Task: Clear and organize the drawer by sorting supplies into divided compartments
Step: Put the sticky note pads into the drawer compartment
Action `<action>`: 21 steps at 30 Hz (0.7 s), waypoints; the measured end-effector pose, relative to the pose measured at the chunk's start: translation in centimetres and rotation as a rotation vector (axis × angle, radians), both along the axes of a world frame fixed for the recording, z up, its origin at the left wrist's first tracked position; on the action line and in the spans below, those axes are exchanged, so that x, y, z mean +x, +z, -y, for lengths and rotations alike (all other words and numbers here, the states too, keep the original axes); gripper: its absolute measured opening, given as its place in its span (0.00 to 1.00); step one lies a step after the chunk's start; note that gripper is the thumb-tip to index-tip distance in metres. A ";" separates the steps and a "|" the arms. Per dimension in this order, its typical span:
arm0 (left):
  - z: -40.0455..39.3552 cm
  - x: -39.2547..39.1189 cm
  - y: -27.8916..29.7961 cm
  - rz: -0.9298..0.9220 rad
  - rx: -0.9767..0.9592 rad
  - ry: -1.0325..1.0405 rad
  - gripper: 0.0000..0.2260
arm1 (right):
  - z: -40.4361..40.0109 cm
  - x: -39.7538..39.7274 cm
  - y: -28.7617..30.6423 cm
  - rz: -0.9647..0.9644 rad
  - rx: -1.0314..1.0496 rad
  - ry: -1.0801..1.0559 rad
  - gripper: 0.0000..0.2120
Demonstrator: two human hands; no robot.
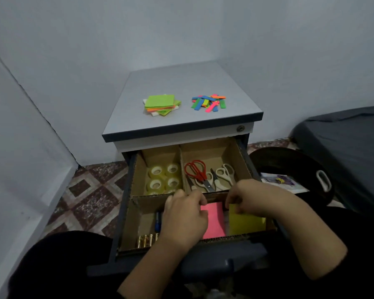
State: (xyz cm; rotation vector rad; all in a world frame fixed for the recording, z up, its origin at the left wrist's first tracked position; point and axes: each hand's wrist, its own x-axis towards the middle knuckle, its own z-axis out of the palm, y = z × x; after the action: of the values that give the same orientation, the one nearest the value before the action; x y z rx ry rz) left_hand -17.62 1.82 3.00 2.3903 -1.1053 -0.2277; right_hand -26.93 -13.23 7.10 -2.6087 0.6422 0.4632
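The open drawer (125, 203) is split by cardboard dividers into compartments. Clear tape rolls (163, 178) fill the back left one; red and white scissors (205, 175) lie in the back right one. Batteries (146, 240) and a blue pen (158, 221) sit in the front left one. In the front right one lie a pink note pad (214, 221) and a yellow note pad (245, 223). My left hand (184, 216) grips the pink pad's top left edge. My right hand (246, 199) pinches the yellow pad's top edge.
On the cabinet top (181, 83) lie a stack of green and orange sticky notes (161, 104) and a heap of small coloured strips (208, 102). A dark round bin (294, 167) and a dark mattress (350, 143) stand at the right. Walls close in at left and behind.
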 end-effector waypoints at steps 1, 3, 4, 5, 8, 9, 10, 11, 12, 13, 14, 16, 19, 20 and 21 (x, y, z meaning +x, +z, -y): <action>0.0 0.1 -0.1 0.059 0.012 -0.008 0.06 | -0.2 0.1 -0.4 -0.017 -0.012 0.019 0.18; -0.1 0.1 -0.1 0.205 0.047 -0.061 0.07 | -0.4 0.3 -1.0 -0.027 -0.040 0.031 0.21; -0.1 0.0 -0.2 0.273 0.066 -0.094 0.07 | -0.4 0.4 -1.1 -0.018 -0.060 0.024 0.21; -0.2 0.0 -0.2 0.320 0.082 -0.122 0.07 | -0.4 0.4 -1.0 -0.004 -0.077 0.008 0.21; 0.0 0.2 -0.6 0.396 0.021 -0.201 0.06 | -0.1 0.5 -0.8 0.023 -0.112 -0.046 0.16; 0.0 0.3 -0.8 0.398 0.025 -0.256 0.06 | -0.1 0.5 -0.8 0.014 -0.132 -0.052 0.14; 0.1 0.3 -0.9 0.394 0.045 -0.317 0.07 | -0.1 0.5 -0.9 -0.006 -0.153 -0.056 0.12; 0.1 0.3 -1.0 0.407 0.069 -0.379 0.08 | -0.2 0.4 -1.1 -0.040 -0.170 -0.056 0.10; 0.1 0.3 -1.0 0.424 0.100 -0.422 0.10 | -0.4 0.4 -1.3 -0.085 -0.180 -0.051 0.09; 0.1 0.3 -0.9 0.448 0.142 -0.441 0.12 | -0.6 0.4 -1.7 -0.143 -0.181 -0.042 0.11; 0.2 0.4 -0.9 0.466 0.192 -0.442 0.14 | -0.9 0.4 -2.1 -0.201 -0.176 -0.032 0.13; 0.4 0.5 -1.0 0.469 0.290 -0.452 0.15 | -1.1 0.9 -3.3 -0.285 -0.157 -0.007 0.14; 0.5 0.5 -0.9 0.499 0.369 -0.496 0.15 | -1.2 1.6 -5.0 -0.371 -0.142 0.021 0.14; 0.6 0.5 -0.9 0.506 0.392 -0.503 0.15 | -1.1 1.7 -5.4 -0.403 -0.139 0.029 0.14; 0.6 0.5 -1.0 0.514 0.417 -0.509 0.15 | -1.0 1.8 -5.6 -0.427 -0.137 0.034 0.14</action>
State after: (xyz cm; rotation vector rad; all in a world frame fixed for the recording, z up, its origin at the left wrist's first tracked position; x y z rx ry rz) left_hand -17.14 1.18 2.04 2.5451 -2.0835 -0.0014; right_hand -25.09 -12.20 1.48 -2.6693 0.7864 1.0370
